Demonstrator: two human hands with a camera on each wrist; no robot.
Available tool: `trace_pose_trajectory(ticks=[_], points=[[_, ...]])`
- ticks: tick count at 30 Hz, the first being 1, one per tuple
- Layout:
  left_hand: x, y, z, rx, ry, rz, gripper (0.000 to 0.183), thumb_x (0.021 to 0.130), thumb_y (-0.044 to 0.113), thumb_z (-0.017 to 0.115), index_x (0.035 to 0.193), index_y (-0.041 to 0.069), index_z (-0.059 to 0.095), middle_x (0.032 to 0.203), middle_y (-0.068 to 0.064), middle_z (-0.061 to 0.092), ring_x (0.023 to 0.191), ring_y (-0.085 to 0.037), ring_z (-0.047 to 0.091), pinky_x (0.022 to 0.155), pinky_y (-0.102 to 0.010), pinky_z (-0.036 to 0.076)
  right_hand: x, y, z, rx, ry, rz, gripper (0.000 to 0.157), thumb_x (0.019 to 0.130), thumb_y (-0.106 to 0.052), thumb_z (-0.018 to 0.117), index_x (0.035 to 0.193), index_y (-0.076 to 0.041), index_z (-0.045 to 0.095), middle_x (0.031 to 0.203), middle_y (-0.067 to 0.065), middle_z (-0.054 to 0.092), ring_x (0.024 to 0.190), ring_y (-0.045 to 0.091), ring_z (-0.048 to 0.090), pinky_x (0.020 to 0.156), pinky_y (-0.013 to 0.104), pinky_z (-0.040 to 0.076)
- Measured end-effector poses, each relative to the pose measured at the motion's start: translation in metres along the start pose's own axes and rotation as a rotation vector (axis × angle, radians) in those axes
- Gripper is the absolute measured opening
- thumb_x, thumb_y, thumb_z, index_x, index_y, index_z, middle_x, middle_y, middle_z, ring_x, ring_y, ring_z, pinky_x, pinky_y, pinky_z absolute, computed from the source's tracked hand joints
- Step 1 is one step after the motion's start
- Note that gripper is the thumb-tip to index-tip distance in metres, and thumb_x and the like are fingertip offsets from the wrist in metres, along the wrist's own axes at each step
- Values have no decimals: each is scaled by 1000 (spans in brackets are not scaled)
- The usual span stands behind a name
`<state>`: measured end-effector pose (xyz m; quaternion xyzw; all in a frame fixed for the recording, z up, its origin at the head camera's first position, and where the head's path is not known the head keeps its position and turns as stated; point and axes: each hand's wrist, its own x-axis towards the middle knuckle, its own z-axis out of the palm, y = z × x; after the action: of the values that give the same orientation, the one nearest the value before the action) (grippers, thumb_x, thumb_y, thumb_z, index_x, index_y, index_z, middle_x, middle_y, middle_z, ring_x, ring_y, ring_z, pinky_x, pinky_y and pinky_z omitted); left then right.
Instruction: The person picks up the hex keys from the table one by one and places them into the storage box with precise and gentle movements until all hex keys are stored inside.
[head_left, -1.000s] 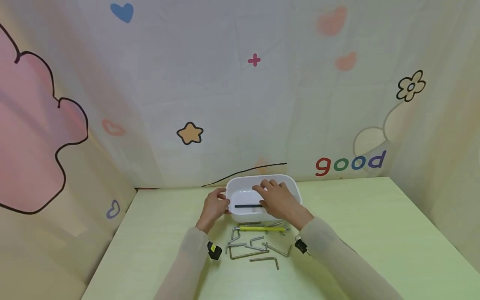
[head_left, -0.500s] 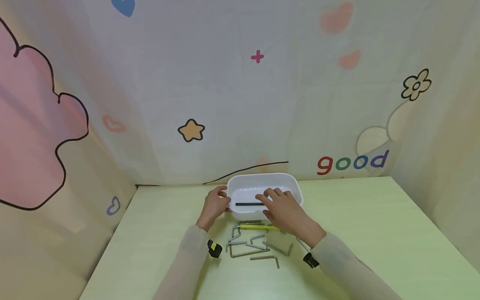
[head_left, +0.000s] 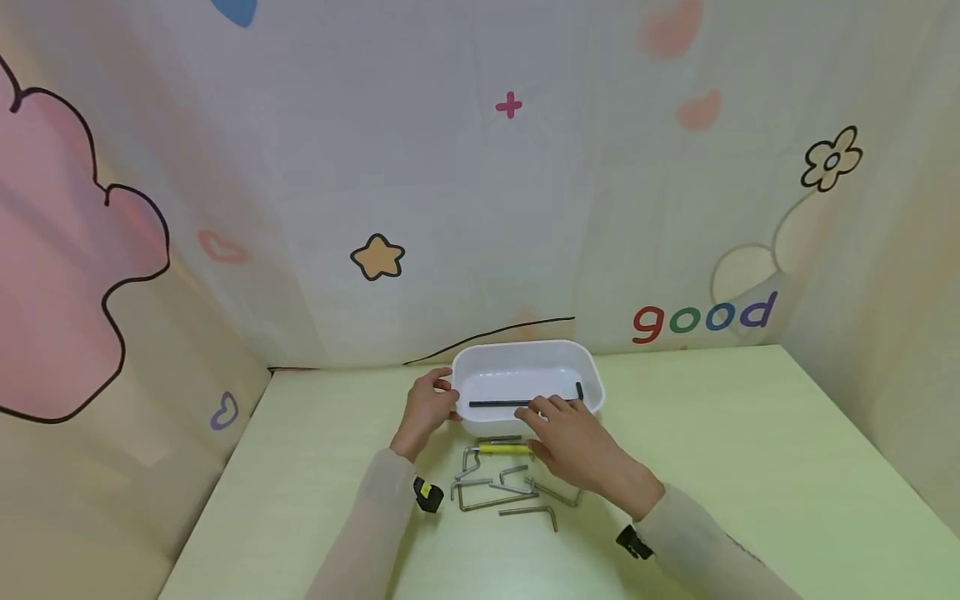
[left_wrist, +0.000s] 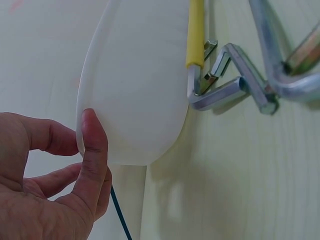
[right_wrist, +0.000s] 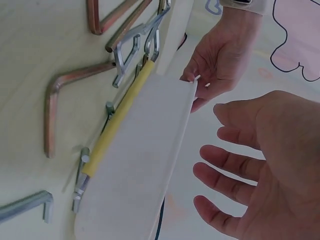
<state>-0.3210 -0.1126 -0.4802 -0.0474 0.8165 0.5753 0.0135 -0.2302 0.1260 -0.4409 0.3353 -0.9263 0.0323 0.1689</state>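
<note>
My left hand [head_left: 426, 408] pinches the left rim of a white plastic box [head_left: 525, 357] between thumb and fingers, as the left wrist view also shows. A long black hex key [head_left: 495, 404] lies along the front of the box floor, its short bent end at the right. Over the box's front rim hovers my right hand [head_left: 573, 442], fingers loosely bent and nothing between them. In front of the box lies a hex key with a yellow sleeve [head_left: 504, 449], partly hidden by the right hand. Around it are several bare metal hex keys [head_left: 498, 504].
A pale green table [head_left: 315, 500] bears everything. Behind it hangs a printed curtain [head_left: 465, 208], close to the box's back edge. More curtain [head_left: 187, 350] closes off the left side. Each wrist carries a small black device [head_left: 429, 495].
The right hand has drawn back from inside the box toward the front right, uncovering the black hex key's bent end. The left hand keeps its hold on the rim.
</note>
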Motion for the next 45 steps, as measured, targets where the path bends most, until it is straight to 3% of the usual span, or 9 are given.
trace_pose_trajectory(ticks=[9, 26, 31, 39, 45], points=[[-1, 1, -2, -7, 6, -11, 48, 88, 3, 58, 136, 3, 54, 105, -14, 54, 70, -16, 57, 57, -24, 59, -12, -2, 6, 35, -8, -29, 39, 88, -27, 73, 124, -17, 61, 110, -1, 62, 103, 20, 58, 78, 37, 54], [-2, 2, -2, -18, -3, 19, 51, 86, 2, 57, 137, 1, 53, 103, -13, 54, 67, -15, 57, 59, -29, 61, -36, 3, 18, 54, -112, -44, 40, 88, -31, 73, 124, -18, 61, 114, -2, 61, 106, 20, 56, 83, 40, 49], [-2, 4, -3, -25, -7, 15, 51, 86, 2, 57, 137, 1, 53, 103, -13, 53, 67, -16, 58, 58, -28, 61, -40, 1, 18, 83, -115, -29, 35, 87, -29, 73, 119, -19, 63, 112, -3, 60, 105, 19, 56, 86, 41, 49], [-1, 2, -2, -19, -2, 9, 51, 86, 3, 58, 137, 1, 53, 103, -14, 53, 65, -15, 56, 60, -31, 62, -45, 3, 19, 77, -100, -48, 27, 84, -27, 77, 108, -18, 66, 105, -5, 62, 101, 17, 58, 80, 38, 50], [-1, 3, -2, -23, -1, 13, 50, 86, 3, 58, 136, 1, 54, 103, -14, 53, 65, -15, 56, 58, -29, 61, -50, 4, 23, 87, -146, -41, 23, 83, -27, 77, 103, -20, 67, 103, -6, 61, 98, 16, 58, 79, 39, 50]])
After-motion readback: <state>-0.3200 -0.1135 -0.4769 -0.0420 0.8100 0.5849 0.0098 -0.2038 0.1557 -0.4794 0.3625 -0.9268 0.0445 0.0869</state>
